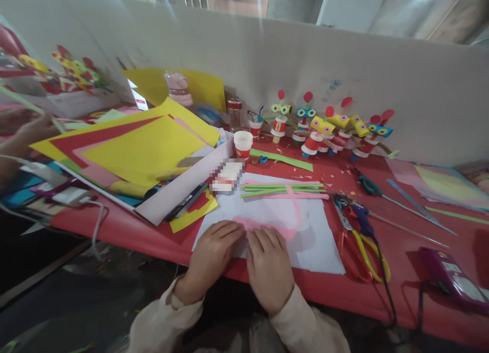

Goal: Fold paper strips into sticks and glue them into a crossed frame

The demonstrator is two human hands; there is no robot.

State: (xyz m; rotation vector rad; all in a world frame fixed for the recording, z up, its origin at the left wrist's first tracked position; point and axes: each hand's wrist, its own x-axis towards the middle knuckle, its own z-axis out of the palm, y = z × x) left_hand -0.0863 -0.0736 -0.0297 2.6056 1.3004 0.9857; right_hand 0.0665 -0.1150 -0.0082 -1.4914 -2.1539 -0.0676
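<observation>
Pink strip: While both hands are covering part of its near side, the pink strip [287, 234] is lying on the white sheet [321, 243], its right part curving up toward the green strips [280, 189].
Left hand: The left hand [217, 253] is pressing its fingers together at the pink strip; the back of the hand is hiding the grip, so I cannot tell whether it is pinching.
Right hand: The right hand [269, 264] is lying just beside the left, fingers bending downward; I cannot tell whether its grip is pinching either.
Pixelated patch: Coarse blocks are obscuring a small object [228, 176] above the sheet.
Left edge: A co-worker's hand [34, 131] is blurring, the frame cutting off the arm.
Paper figures: Several figures [314, 143] are overlapping along the back of the red table [317, 287].
</observation>
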